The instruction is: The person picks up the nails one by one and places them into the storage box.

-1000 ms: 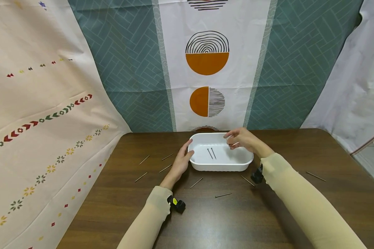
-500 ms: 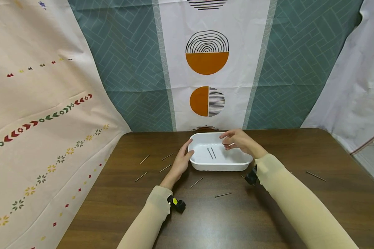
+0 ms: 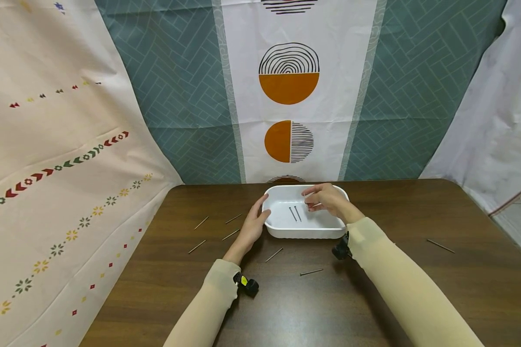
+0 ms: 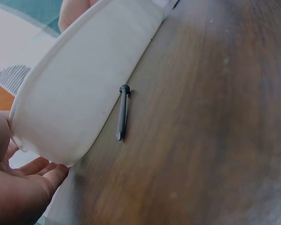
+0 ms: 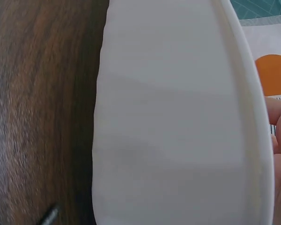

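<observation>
A white, rounded rectangular tray (image 3: 306, 233) sits near the table's far edge. My left hand (image 3: 253, 225) grips its left end, thumb at the rim and fingers along the outside wall, as the left wrist view shows too. Two nails (image 3: 294, 214) lie side by side inside, slanting slightly. Over the tray's right half, my right hand (image 3: 327, 199) has its thumb and fingertips together, pinching what looks like a thin nail, mostly hidden by the fingers. In the right wrist view, the tray's wall covers most of that hand.
Several nails lie on the brown table (image 3: 278, 308): a group left of the tray, one nail (image 3: 274, 255) in front of the tray, another nail (image 3: 311, 272) nearer, and one nail (image 3: 440, 246) far right. A patterned cloth (image 3: 286, 159) hangs behind.
My right hand has moved left and slightly down over the tray, closer to the two nails. The left hand and the tray have stayed in place.
</observation>
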Demonstrator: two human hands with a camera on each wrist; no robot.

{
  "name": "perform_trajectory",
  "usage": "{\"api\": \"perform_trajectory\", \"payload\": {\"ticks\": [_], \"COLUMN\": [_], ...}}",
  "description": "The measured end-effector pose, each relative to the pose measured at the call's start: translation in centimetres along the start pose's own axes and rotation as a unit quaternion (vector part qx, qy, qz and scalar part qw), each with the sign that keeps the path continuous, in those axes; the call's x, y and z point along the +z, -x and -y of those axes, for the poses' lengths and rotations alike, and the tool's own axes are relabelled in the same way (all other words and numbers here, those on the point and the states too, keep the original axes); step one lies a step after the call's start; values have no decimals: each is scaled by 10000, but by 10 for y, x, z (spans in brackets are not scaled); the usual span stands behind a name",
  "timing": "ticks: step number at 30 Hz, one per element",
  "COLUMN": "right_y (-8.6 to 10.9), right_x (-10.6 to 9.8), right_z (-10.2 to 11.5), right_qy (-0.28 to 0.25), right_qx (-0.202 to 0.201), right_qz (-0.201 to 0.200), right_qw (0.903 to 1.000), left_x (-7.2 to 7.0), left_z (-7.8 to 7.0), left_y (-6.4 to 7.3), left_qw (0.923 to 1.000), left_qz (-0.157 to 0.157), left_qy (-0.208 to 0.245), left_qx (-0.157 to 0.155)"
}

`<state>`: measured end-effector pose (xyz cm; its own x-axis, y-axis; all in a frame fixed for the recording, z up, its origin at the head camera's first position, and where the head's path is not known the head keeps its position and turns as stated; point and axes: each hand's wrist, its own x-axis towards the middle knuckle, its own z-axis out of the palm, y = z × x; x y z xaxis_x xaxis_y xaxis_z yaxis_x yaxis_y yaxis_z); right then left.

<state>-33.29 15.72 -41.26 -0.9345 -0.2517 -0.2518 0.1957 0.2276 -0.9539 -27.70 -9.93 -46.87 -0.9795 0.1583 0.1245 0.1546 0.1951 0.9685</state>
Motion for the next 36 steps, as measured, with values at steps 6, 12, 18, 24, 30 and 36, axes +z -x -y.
{"api": "perform_trajectory", "payload": {"ticks": [6,12,18,24,30,36], "right_y": [-2,-2,-5,-9,-9,-11], "right_x": [6,12,16,19,23,26], "right_z": [-4,-4,-10,-15,-16,-19], "right_qy": [-98,-174,-133,-174,100,407], "right_qx": [26,165,378,521,395,204], "right_qz": [96,63,49,36,-114,-230], "right_qw": [9999,9997,9992,9985,9991,9987], "left_x": [0,1,0,0,0,0], "left_z": [-1,-1,-3,-3,-4,-1], "left_y": [0,0,0,0,0,-1], "left_qw": [10000,10000,10000,10000,9999,9999], "left_qz": [-10,-34,-24,-36,-58,-78], "left_qy": [19,-3,30,-5,4,0], "left_qx": [-38,-66,-58,-70,-87,-76]}}
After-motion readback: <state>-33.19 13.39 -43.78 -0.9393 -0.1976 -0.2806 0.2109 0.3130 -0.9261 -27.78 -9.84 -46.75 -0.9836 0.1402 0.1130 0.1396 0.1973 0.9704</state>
